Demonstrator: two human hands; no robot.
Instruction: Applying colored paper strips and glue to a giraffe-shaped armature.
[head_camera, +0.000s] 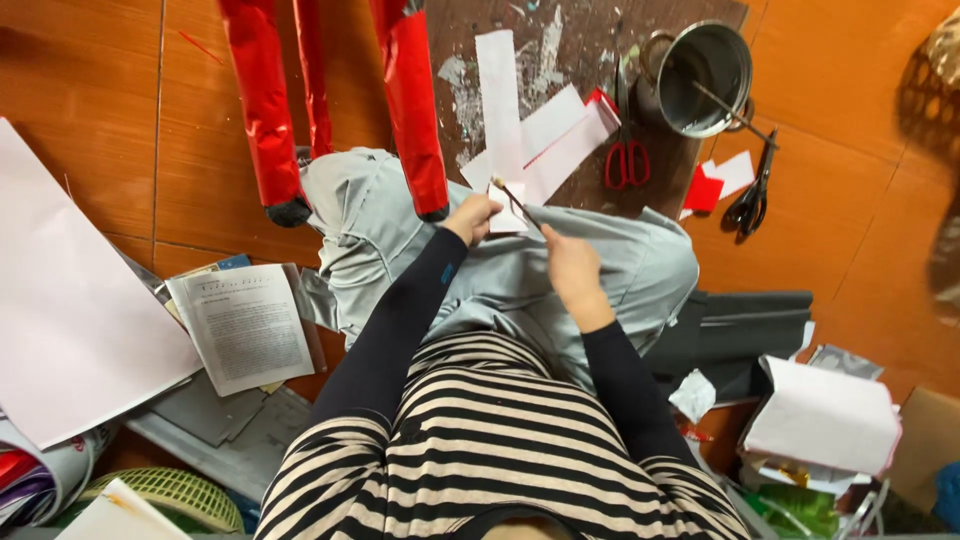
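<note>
I sit on an orange tiled floor with my grey-trousered knees drawn up. My left hand (470, 217) pinches a small white piece of paper (506, 208) over my knee. My right hand (565, 262) holds a thin stick or brush (515, 201) whose tip rests on that paper. Just beyond the hands, long white paper strips (500, 100) with a red edge lie on a dark stained mat (580, 40).
Red-handled scissors (627, 160) and black scissors (752, 198) lie near a metal pot (705, 75) with a stick in it. Red wrapped legs (262, 110) stand ahead. A printed booklet (245, 325), a large white sheet (60, 300) and paper stacks (825, 415) surround me.
</note>
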